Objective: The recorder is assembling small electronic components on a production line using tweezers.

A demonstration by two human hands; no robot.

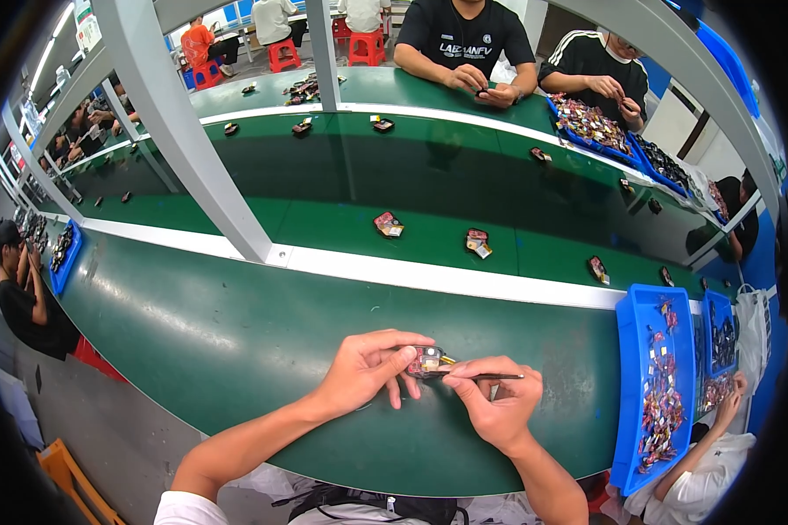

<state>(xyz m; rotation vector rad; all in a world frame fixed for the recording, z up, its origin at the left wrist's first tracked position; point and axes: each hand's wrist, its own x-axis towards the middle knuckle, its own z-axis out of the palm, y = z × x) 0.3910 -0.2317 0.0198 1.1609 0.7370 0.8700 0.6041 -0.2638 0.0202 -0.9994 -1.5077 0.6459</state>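
Between the thumb and fingers of my left hand (363, 374) is a small black-cased electronic device (426, 357). Its upturned side bares a red circuit board with a pale, yellowish part on it. My right hand (502, 409) pinches a thin black pen-like tool (501, 376), which lies nearly level. The tool's left end reaches the lower edge of the device; whether it touches the board, I cannot tell. Both hands are just above the green worktop (280, 350), close to its near edge.
A blue tray (626, 385) of small red-board parts stands to my right, beside another person's arm (718, 411). Beyond the white rail (429, 278), a green conveyor (324, 188) carries several similar devices. A grey metal post (184, 131) rises at the left. Two people work across the belt.
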